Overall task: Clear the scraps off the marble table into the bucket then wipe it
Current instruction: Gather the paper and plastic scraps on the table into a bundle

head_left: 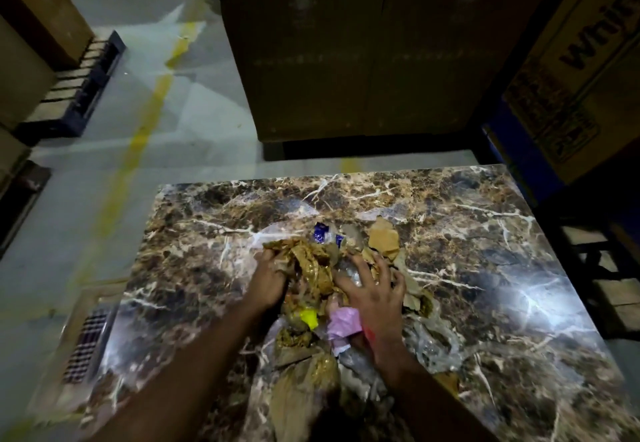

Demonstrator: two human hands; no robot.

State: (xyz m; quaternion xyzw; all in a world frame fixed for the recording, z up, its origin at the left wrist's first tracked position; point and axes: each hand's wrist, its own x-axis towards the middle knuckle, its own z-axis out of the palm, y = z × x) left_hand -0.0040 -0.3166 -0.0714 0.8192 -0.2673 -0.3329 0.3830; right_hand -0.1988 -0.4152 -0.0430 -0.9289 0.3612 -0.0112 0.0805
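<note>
**Both hands in the scrap heap, gathering**

Left hand (268,280) curled round a wad of crumpled brown paper (304,261); right hand (375,294) spread, fingers splayed flat over clear plastic and torn card. Best done, by the look of it, by raking the right side inward against the left-hand wad, closing both palms under the mass, then lifting as one bundle so the small bits do not spill.

Marble table (485,268): brown, white-veined, glossy, glare on the right part. Scraps (311,365) piled mid-table, trailing toward the near edge. Bucket not in view. Wiping not yet begun, judging by the heap.

Beyond: grey floor (194,119) with a yellow line, big cardboard boxes (363,60) behind, a pallet (79,88) at far left. Smaller pieces: cardboard chip (382,237), pink wrapper (343,324), blue wrapper (321,232), yellow bit (308,317).
</note>
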